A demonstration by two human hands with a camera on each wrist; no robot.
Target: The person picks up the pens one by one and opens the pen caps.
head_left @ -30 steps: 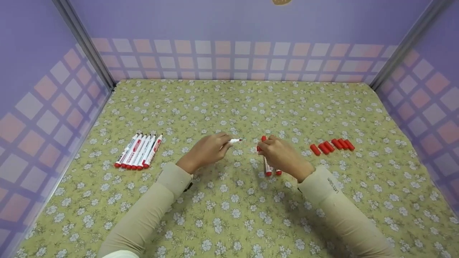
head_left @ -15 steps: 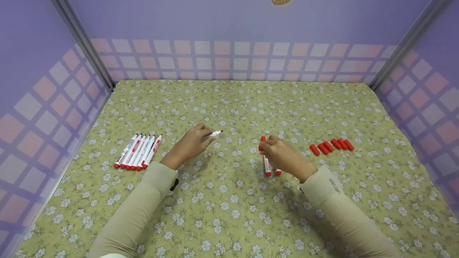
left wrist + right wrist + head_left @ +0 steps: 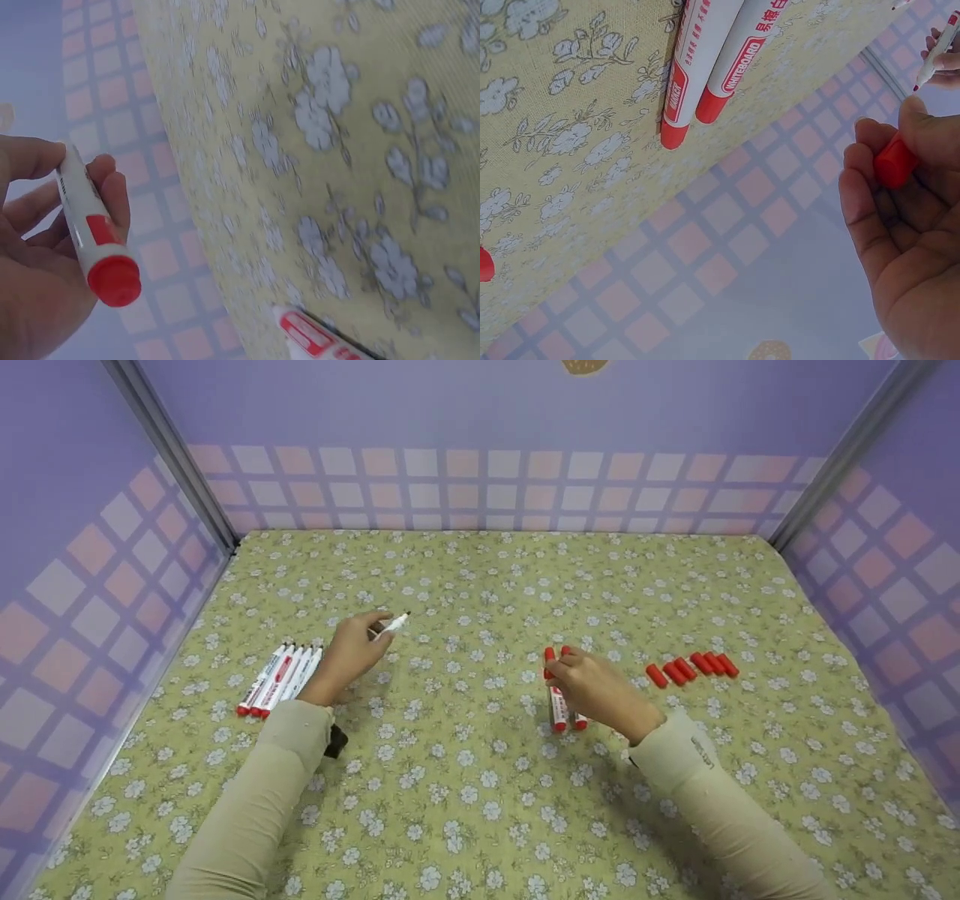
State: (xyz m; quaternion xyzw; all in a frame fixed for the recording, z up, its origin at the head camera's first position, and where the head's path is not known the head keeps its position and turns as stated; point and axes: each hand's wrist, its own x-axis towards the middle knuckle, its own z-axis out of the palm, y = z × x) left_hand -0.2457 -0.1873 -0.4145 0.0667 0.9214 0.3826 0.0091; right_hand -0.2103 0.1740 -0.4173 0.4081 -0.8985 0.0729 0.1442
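**Left hand on bare-nib marker, right hand on red cap, hands well apart**

Left hand (image 3: pixel 349 649) pinches a white whiteboard marker (image 3: pixel 391 627) between thumb and fingers. Marker uncapped, tilted, clear of the table (image 3: pixel 465 780); nib points away from the person and to the right, red end plug faces the left wrist cam.

Right hand (image 3: pixel 596 686) pinches one red cap (image 3: pixel 895 163), thumb against fingertips.

Two capped markers (image 3: pixel 559 709) lie side by side on the table, partly covered by the right hand in head view. Right wrist view reads WHITEBOARD on one, MARKER on the other.

Row of uncapped markers (image 3: pixel 283 673) at left, nibs to the far side; left hand and wrist hide part of it, can't count. Six loose caps (image 3: pixel 701 663) to the right of the right hand.

Floral cloth on table; purple panels (image 3: pixel 465 405) behind, pink-and-white check along the bottom.
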